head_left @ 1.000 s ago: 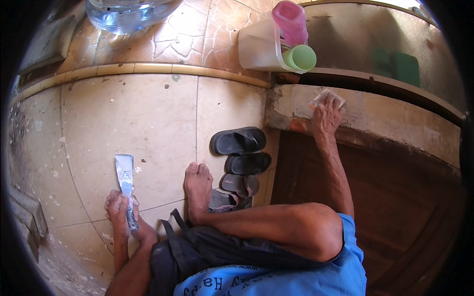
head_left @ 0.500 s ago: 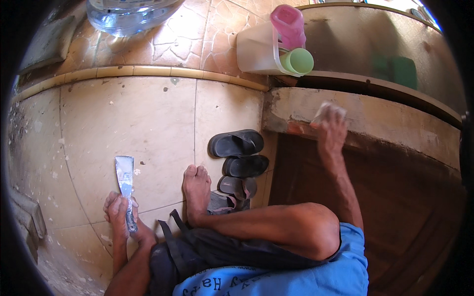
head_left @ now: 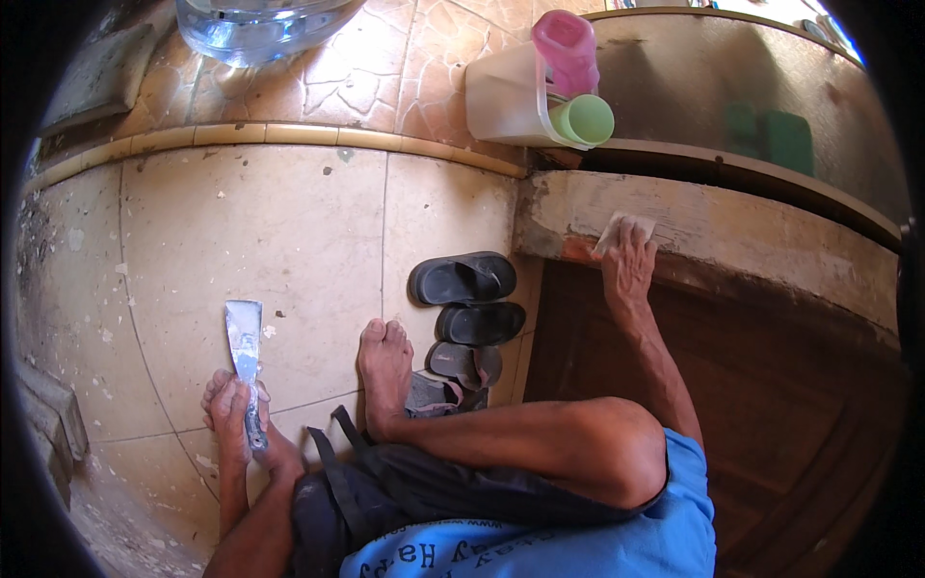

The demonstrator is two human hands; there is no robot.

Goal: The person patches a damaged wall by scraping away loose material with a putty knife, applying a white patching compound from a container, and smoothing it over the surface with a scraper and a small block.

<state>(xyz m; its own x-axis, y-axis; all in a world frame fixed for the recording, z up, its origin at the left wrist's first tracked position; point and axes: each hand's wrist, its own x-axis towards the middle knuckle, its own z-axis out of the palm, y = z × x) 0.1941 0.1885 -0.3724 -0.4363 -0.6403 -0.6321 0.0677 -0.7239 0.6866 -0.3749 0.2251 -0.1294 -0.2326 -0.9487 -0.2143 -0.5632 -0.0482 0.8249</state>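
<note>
My left hand (head_left: 231,414) is closed around the handle of a putty knife (head_left: 245,328), whose pale, smeared blade points away from me above the tiled floor. My right hand (head_left: 630,255) presses a pale, flat square sheet or pad (head_left: 614,228) on the front part of a rough plastered ledge (head_left: 732,226) at the right. Its fingers bend over the pad. The ledge has scraped grey patches and a reddish bare spot (head_left: 581,249) just left of the pad.
Several dark sandals (head_left: 461,279) lie beside my bare foot (head_left: 383,371). A dark wooden panel (head_left: 790,414) is below the ledge. Behind are a translucent tub (head_left: 496,101) with a pink container (head_left: 566,43) and green cup (head_left: 586,121), and a large water bottle (head_left: 255,39) on patterned tiles.
My right hand with the pad has moved down along the ledge and slightly left, toward its front edge. My left hand and the putty knife stay in about the same place.
</note>
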